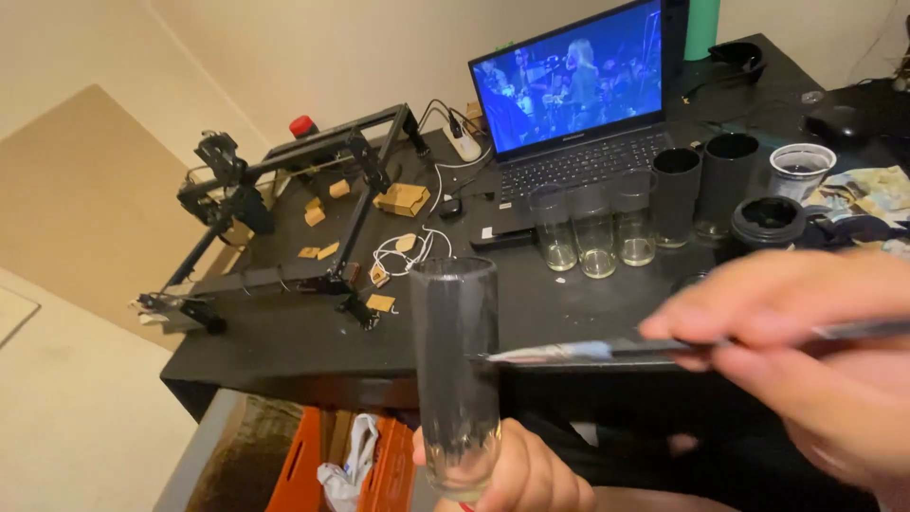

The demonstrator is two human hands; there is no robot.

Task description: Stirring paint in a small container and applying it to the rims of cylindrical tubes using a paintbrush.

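Head view: your left hand (526,474) grips a tall glass (457,370) by its base, near the lower edge of the frame and in front of the counter (284,341). The glass stands nearly upright, long axis vertical, open mouth up; holding it low leaves the darkened wall free. Your right hand (806,351), blurred, pinches a slim brush (607,350) between closed fingers. The brush lies almost level, long axis running left to right, its pale tip pointing left and touching, or just beside, the glass wall at mid-height; the blur does not let you tell which.

Farther off on the counter, three clear glasses (594,232) stand in a row, with two dark ones (701,185) to their right, all upright and well apart from your hands. A plastic cup (801,171) and a black lidded jar (768,220) sit right of these. An open laptop (578,104) stands at the far edge. To the left lies a black metal frame machine (284,204), with small wooden pieces (403,199) and white cables (408,251) beside it. Below the counter, an orange crate (313,460) shows.
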